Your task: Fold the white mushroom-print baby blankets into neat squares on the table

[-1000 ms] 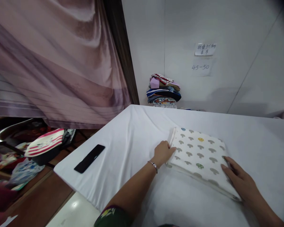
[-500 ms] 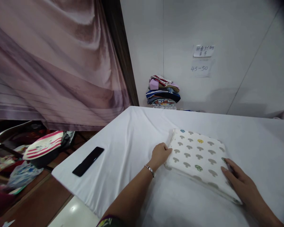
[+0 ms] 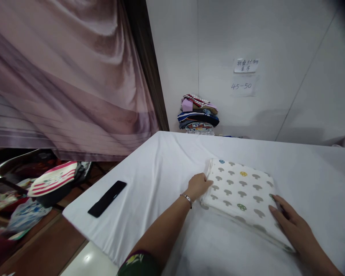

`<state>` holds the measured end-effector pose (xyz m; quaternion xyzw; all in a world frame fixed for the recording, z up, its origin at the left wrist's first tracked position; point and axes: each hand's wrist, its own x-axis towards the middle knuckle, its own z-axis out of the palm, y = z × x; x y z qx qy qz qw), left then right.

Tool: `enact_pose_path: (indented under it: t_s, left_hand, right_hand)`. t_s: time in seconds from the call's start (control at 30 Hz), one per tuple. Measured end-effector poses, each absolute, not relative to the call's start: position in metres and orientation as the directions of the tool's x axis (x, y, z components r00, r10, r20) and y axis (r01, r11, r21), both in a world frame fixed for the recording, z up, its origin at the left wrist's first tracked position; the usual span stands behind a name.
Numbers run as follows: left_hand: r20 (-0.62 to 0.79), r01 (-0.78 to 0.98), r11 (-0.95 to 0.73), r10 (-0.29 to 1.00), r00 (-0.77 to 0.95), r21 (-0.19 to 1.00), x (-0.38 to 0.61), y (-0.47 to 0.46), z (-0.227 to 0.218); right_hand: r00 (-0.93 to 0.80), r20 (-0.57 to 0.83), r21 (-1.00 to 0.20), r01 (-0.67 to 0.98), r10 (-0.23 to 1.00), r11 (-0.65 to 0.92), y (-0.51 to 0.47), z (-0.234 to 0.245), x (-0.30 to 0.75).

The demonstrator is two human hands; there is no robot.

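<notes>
A folded white cloth with a grey mushroom print (image 3: pixel 241 193) lies flat on the white table (image 3: pixel 161 168). My left hand (image 3: pixel 199 186), with a bracelet on its wrist, grips the cloth's left edge, fingers curled under it. My right hand (image 3: pixel 290 224) rests on the cloth's near right corner with its fingers stretched out flat.
A black phone (image 3: pixel 107 198) lies near the table's left corner. A stack of folded clothes (image 3: pixel 197 115) stands against the back wall, under paper notes (image 3: pixel 245 66). A mauve curtain (image 3: pixel 69 76) hangs at left, with a chair and heaped clothes (image 3: pixel 53 180) below it.
Both hands stay on the folded cloth in nearly the same places. Only the view has shifted slightly.
</notes>
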<state>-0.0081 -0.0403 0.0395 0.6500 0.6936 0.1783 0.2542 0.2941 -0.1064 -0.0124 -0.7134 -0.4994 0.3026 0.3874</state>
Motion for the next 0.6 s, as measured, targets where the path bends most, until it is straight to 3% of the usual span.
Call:
enact_pose_path:
  t_s: [0.17,0.37,0.6]
  left_hand:
    - [-0.11,0.819,0.133,0.99,-0.086,0.557,-0.009,-0.043,0.027]
    - [-0.134,0.844,0.101,0.99,-0.035,0.526,-0.004,-0.02,0.043]
    - [-0.108,0.815,0.141,0.989,-0.097,0.562,0.019,0.019,0.047]
  right_hand:
    - [0.3,-0.051,-0.862,0.469,0.953,-0.194,-0.106,-0.012,0.293]
    - [0.317,-0.033,-0.861,0.472,0.948,-0.188,-0.106,-0.015,0.291]
    - [0.292,-0.007,-0.849,0.503,0.957,-0.16,-0.105,-0.018,0.293]
